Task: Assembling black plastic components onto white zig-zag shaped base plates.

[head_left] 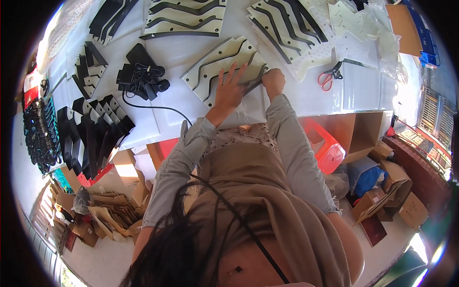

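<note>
A cream panel (195, 76) with wavy black strips lies at a slant on the white-covered table, right in front of me. My left hand (228, 92) rests flat on it with the fingers spread, pressing on its lower middle. At the panel's right edge, my right hand (274, 82) is closed around the end of a black strip (253, 85). That strip runs along the near right side, partly hidden by both hands. Two similar panels, one at the back (186, 10) and another at the back right (282, 28), also carry black strips.
Red-handled scissors (326, 82) lie to the right. A black device with a coiled cable (143, 74) sits to the left. Black and cream folded pieces (88, 138) crowd the table's left end. Below stand a red plastic stool (330, 153) and cardboard boxes (366, 136).
</note>
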Tool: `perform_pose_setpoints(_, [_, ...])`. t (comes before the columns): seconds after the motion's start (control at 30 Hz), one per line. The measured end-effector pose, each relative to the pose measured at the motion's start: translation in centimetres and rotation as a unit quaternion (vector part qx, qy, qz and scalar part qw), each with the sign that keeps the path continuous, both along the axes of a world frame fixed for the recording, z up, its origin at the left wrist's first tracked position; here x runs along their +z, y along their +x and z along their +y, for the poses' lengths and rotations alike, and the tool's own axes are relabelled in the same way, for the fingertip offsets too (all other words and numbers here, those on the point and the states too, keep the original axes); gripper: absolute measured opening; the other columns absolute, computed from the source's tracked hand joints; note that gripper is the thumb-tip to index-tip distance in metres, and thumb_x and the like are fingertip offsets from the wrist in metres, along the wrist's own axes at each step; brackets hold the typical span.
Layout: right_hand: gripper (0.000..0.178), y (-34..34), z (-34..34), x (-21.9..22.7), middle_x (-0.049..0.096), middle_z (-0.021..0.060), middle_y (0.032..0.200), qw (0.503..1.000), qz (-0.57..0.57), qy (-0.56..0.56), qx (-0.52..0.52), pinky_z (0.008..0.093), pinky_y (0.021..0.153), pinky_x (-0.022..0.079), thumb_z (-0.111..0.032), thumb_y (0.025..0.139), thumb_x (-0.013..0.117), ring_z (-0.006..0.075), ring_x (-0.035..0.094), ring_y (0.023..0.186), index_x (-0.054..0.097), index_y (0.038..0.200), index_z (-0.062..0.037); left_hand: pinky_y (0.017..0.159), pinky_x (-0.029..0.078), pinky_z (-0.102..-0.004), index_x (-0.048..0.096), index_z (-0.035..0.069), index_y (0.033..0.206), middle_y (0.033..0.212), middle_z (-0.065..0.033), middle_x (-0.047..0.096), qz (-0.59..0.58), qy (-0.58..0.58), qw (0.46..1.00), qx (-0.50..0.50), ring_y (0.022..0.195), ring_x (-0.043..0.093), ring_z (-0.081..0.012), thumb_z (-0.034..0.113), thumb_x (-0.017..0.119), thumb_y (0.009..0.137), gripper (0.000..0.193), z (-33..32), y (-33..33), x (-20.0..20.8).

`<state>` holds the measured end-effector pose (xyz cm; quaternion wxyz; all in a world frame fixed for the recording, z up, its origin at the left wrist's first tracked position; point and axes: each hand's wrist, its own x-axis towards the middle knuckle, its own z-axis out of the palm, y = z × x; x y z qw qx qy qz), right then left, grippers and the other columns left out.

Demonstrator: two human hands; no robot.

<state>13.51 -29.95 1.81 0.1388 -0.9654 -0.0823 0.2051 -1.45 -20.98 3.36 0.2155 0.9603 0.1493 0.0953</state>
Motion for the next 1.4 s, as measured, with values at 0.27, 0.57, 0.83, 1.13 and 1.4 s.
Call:
perform_pose_setpoints(0.27, [0.02, 2.1, -0.3, -1.1, 0.068, 0.0215, 0.079, 0.997, 0.083, 0.008, 0.001, 0.0429, 0.073, 0.054, -0.017, 0.068, 0.065, 0.0379, 0.068, 0.081, 0.067, 0.078, 0.0007, 0.111, 0.016, -0.0555, 0.076, 0.02, 0.079, 0.152, 0.002, 0.03, 0.006, -0.014, 1.0, -0.008, 0.14, 0.023, -0.0234, 0.021, 0.065, 0.077, 0.011, 0.2, 0.0, 0.2])
perform_pose_setpoints(0.57, [0.016, 2.8, 0.3, 0.0, 0.067, 0.0157, 0.063, 0.992, 0.127, 0.011, 0.016, 0.0372, 0.068, 0.054, -0.015, 0.066, 0.064, 0.0299, 0.07, 0.069, 0.066, 0.066, 0.0011, 0.111, 0.016, -0.0561, 0.075, 0.021, 0.082, 0.151, 0.0011, 0.031, -0.004, -0.016, 1.0, -0.008, 0.14, 0.023, -0.0235, 0.02, 0.063, 0.077, 0.013, 0.2, -0.1, -0.1])
perform_pose_setpoints(0.83, [0.016, 3.2, -0.8, -1.7, 0.067, 0.0125, 0.061, 0.981, 0.188, 0.053, -0.022, 0.0323, 0.06, 0.055, -0.014, 0.068, 0.064, 0.0232, 0.069, 0.056, 0.067, 0.065, 0.0017, 0.111, 0.014, -0.0561, 0.075, 0.021, 0.081, 0.152, 0.0009, 0.029, 0.003, -0.011, 1.0, -0.008, 0.141, 0.022, -0.0237, 0.019, 0.061, 0.077, 0.015, 0.1, 0.0, 0.1])
perform_pose_setpoints(1.13, [0.016, 3.9, -1.0, -2.8, 0.067, 0.0126, 0.061, 0.955, 0.256, 0.129, -0.071, 0.0292, 0.051, 0.055, -0.009, 0.067, 0.068, 0.0199, 0.067, 0.052, 0.067, 0.066, 0.007, 0.111, 0.014, -0.0561, 0.075, 0.021, 0.082, 0.152, 0.001, 0.029, 0.005, -0.007, 1.0, -0.011, 0.14, 0.022, -0.024, 0.017, 0.06, 0.077, 0.016, 0.1, 0.1, 0.1])
perform_pose_setpoints(1.4, [0.021, 1.1, -1.5, -1.8, 0.069, 0.0194, 0.076, 0.993, 0.069, 0.097, -0.001, 0.0377, 0.07, 0.055, -0.018, 0.073, 0.062, 0.0322, 0.069, 0.073, 0.07, 0.076, 0.0017, 0.112, 0.013, -0.0556, 0.076, 0.021, 0.085, 0.151, 0.001, 0.03, 0.005, -0.021, 1.0, -0.01, 0.14, 0.023, -0.0236, 0.016, 0.062, 0.076, 0.017, 0.2, -0.1, 0.1])
